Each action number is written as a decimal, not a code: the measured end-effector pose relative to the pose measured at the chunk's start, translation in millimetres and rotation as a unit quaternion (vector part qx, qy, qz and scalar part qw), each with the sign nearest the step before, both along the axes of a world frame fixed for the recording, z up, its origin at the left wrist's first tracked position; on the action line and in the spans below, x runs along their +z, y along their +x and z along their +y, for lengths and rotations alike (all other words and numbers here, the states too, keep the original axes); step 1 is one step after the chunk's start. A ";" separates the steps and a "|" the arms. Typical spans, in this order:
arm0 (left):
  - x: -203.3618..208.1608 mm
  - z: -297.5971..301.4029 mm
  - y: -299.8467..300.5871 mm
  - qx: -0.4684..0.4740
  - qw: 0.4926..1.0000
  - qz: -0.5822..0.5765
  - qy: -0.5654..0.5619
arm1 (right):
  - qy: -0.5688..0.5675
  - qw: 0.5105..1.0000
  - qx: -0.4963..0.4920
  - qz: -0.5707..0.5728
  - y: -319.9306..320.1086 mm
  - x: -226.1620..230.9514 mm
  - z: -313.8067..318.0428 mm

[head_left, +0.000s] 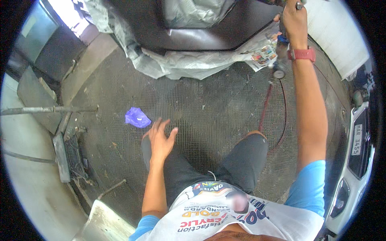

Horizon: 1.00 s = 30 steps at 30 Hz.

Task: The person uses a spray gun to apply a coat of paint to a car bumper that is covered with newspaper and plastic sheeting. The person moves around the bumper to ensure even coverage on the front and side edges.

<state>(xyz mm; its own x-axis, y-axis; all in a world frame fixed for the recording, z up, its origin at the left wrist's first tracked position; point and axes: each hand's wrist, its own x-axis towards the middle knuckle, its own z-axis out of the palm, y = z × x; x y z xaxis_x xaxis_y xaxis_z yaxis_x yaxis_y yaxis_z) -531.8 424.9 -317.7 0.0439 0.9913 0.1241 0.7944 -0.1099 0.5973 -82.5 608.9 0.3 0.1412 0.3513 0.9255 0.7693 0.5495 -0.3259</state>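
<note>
My right hand [295, 24] is raised at the upper right, its fingers wrapped round a spray gun that is mostly hidden behind the hand. Below the grip hangs a round pressure gauge [278, 74], from which a red air hose [265, 106] drops toward the floor. Just left of the gun is a glossy dark panel [193, 39], edged with grey masking sheet [173, 66] and a piece of newspaper [263, 57]. My left hand [160, 141] hovers by my left knee, fingers spread, holding nothing. Near its fingertips, a crumpled purple piece of film or cloth [138, 117] lies on the floor.
A metal bar [48, 110] and a stand with a flat foot [62, 156] jut in from the left. Pale panels stand at the lower left [108, 223] and upper right [337, 34]. A white car [348, 176] is at the right. The floor [201, 100] is ribbed and dark.
</note>
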 end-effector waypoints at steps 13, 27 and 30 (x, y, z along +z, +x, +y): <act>46.6 70.3 57.4 -0.187 0.903 -0.386 0.030 | -0.410 0.874 0.256 0.054 -263.3 -220.2 -107.1; -24.4 87.6 -60.1 0.134 0.787 -0.602 -0.032 | -0.627 0.764 0.056 -0.141 -139.3 -263.5 -257.7; -16.8 111.3 -108.7 0.050 0.805 -0.587 -0.071 | -0.600 0.788 -0.039 -0.129 -113.1 -292.0 -298.5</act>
